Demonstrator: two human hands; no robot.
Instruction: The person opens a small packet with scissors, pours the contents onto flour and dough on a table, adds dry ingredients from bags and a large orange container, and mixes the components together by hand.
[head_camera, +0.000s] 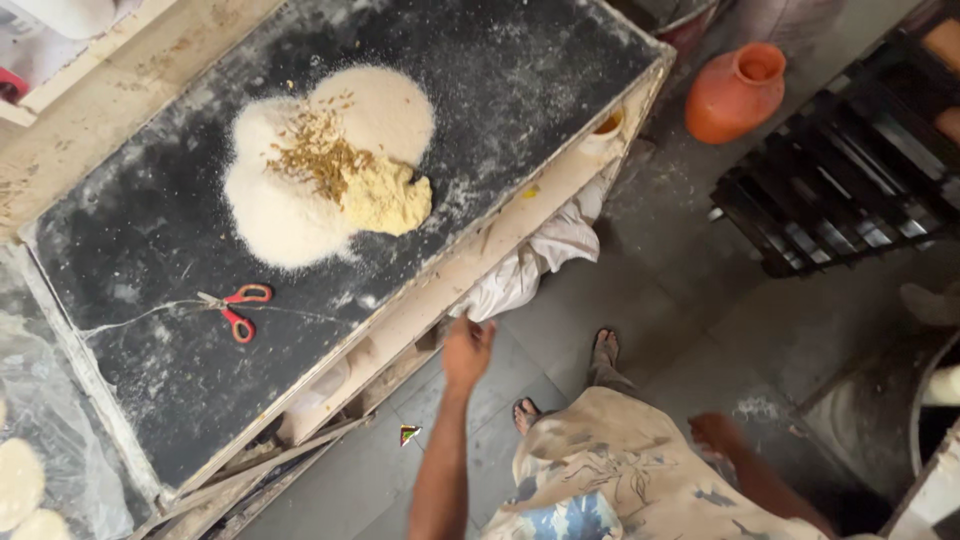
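Cloth (525, 265) white, crumpled, hanging | left hand (467, 352) touching it | right hand (715, 432) blurred, grip unclear

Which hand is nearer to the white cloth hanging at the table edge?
The left hand. It reaches just below the white cloth, at or close to its lower end. The right hand is lower and far to the right, beside the person's body, away from the cloth.

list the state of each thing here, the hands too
left hand: open, reaching to the white cloth, at its lower end
right hand: blurred, down by the side, holds nothing that shows
white cloth: hanging crumpled off the table edge
flour heap: piled loose on the dark table top, with seeds and yellow powder on it, unmixed
scissors: lying flat, blades shut
clay pot: upright on the floor, mouth uncovered
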